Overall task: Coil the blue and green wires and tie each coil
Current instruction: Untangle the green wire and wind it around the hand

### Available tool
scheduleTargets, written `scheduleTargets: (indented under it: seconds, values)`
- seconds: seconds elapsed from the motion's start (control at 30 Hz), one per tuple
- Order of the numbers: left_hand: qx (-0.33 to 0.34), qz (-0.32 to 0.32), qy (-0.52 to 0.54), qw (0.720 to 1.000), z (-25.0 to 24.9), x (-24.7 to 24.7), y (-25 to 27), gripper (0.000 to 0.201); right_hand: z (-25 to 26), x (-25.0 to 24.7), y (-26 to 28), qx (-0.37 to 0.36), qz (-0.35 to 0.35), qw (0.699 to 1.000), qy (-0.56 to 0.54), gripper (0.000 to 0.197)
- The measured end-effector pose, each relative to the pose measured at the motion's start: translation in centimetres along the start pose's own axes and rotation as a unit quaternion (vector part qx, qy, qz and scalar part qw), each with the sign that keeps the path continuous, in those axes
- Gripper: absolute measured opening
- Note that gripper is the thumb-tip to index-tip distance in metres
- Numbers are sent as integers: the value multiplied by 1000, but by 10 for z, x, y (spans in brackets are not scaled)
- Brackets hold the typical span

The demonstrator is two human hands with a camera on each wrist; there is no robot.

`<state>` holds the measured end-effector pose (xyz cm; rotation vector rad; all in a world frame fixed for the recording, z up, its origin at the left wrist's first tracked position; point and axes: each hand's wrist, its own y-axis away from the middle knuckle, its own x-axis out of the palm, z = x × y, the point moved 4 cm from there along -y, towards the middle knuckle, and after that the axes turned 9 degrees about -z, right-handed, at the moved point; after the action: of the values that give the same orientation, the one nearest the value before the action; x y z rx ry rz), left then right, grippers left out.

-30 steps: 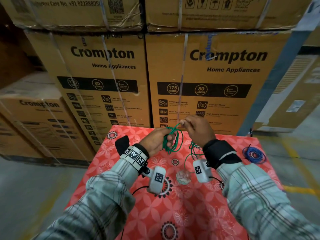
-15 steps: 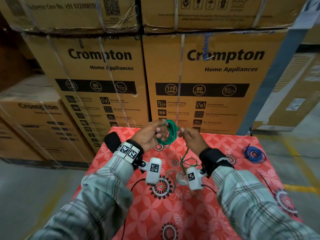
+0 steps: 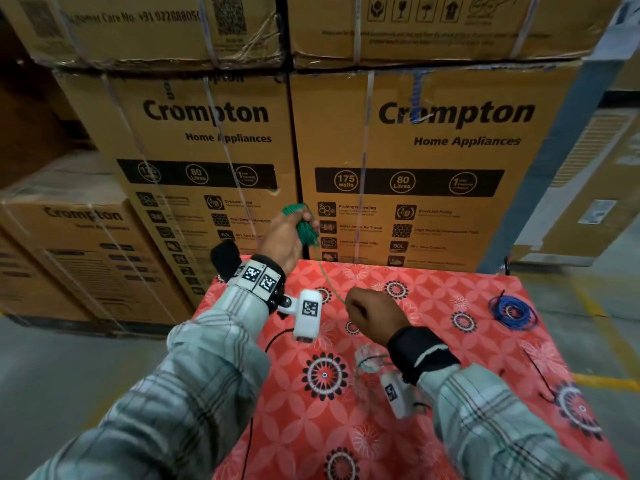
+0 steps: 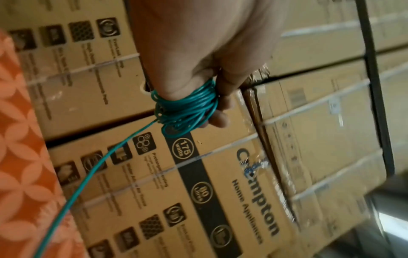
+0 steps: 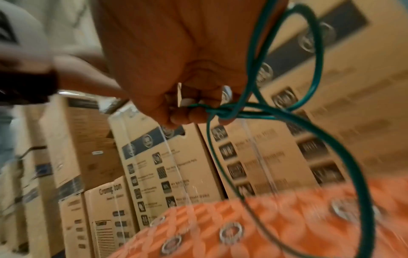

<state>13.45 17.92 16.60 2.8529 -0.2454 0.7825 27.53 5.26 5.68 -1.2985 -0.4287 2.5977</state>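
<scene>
My left hand (image 3: 289, 233) is raised in front of the cartons and grips a bunch of green wire coil (image 3: 304, 226) in its curled fingers; the left wrist view shows the green coil (image 4: 187, 108) wound tight in the fist. One strand of green wire (image 3: 325, 275) runs taut down to my right hand (image 3: 372, 315), which pinches it low over the table. In the right wrist view the fingertips (image 5: 187, 115) pinch the green wire (image 5: 232, 111), with loose loops trailing below. The blue wire coil (image 3: 512, 311) lies on the red cloth at the right.
The table (image 3: 346, 427) has a red floral cloth. Stacked Crompton cartons (image 3: 433, 140) stand close behind it and lower ones (image 3: 69, 244) at the left. A black tie (image 3: 540, 375) lies near the right edge. Grey floor surrounds the table.
The hands, close together half a second ago, have pulled apart: the left hand rose with the coil, the right hand dropped toward the table, drawing a strand taut.
</scene>
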Motion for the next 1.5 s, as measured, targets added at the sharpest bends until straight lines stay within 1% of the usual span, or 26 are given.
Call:
scheduleTargets:
  seconds: [0.07, 0.13, 0.2, 0.27, 0.3, 0.37, 0.43, 0.5, 0.6, 0.7, 0.77, 0.87, 0.9, 0.97, 1.03, 1.07, 1.1, 1.13, 1.17, 1.2, 1.23, 1.27, 1.4, 1.43, 1.5]
  values:
    - [26, 4, -127, 992, 12, -3, 3, 15, 19, -15, -13, -71, 8, 993, 91, 12]
    - [23, 23, -213, 976, 25, -6, 7, 16, 37, -35, -23, -118, -11, 985, 128, 13]
    - [26, 54, -274, 960, 34, -8, 14, 17, 49, -53, -27, -134, -31, 981, 135, 15]
    - [35, 94, -334, 937, 38, -6, 26, 24, 54, -66, -31, -126, -44, 983, 127, 14]
    - [29, 119, -349, 929, 41, -4, 32, 27, 55, -70, -34, -121, -51, 982, 133, 15]
    - [1, 171, -340, 925, 47, 2, 42, 27, 51, -76, -40, -107, -68, 980, 154, 17]
    - [-20, 194, -342, 919, 55, 5, 47, 23, 45, -81, -45, -92, -87, 979, 160, 20]
    - [-39, 199, -339, 919, 63, 6, 50, 22, 40, -86, -47, -86, -99, 980, 147, 20]
    - [-101, 186, -251, 945, 70, 6, 53, 22, 29, -89, -48, -58, -97, 986, 125, 21]
    - [-139, 191, -200, 951, 68, 9, 55, 24, 13, -91, -49, -27, -116, 990, 81, 23]
    - [-159, 209, -200, 944, 63, 11, 58, 22, 2, -91, -49, -10, -131, 991, 33, 28]
    - [-183, 252, -240, 920, 54, 15, 62, 21, -9, -86, -47, -1, -124, 992, 10, 30]
    - [-188, 261, -248, 914, 52, 15, 63, 20, -10, -85, -47, -2, -121, 993, 6, 31]
    - [-196, 254, -246, 915, 49, 15, 63, 21, -7, -82, -45, -3, -108, 994, -24, 31]
    - [-192, 224, -227, 928, 48, 16, 60, 21, 1, -80, -43, 11, -85, 992, -92, 30]
    - [-187, 209, -215, 935, 47, 16, 58, 20, 5, -77, -42, 32, -63, 987, -142, 26]
    - [-183, 198, -205, 941, 46, 17, 57, 20, 5, -74, -40, 55, -25, 980, -189, 19]
    - [-179, 191, -198, 945, 46, 17, 56, 20, 5, -70, -38, 74, 14, 973, -220, 26]
    - [-177, 190, -195, 946, 45, 18, 56, 21, 5, -67, -36, 81, 47, 968, -234, 42]
    - [-176, 193, -196, 945, 44, 20, 57, 22, 4, -64, -36, 79, 72, 964, -244, 51]
    - [-176, 197, -197, 944, 44, 22, 58, 22, 4, -62, -36, 74, 86, 961, -254, 52]
    - [-177, 201, -196, 943, 44, 23, 59, 22, 6, -62, -37, 68, 90, 959, -261, 49]
    - [-173, 227, -184, 941, 45, 25, 61, 28, 9, -58, -40, 60, 60, 958, -273, 38]
    - [-169, 235, -181, 940, 45, 24, 62, 25, 9, -57, -40, 66, 53, 957, -277, 37]
    - [-169, 242, -168, 940, 45, 24, 62, 11, 8, -55, -40, 75, 44, 958, -273, 36]
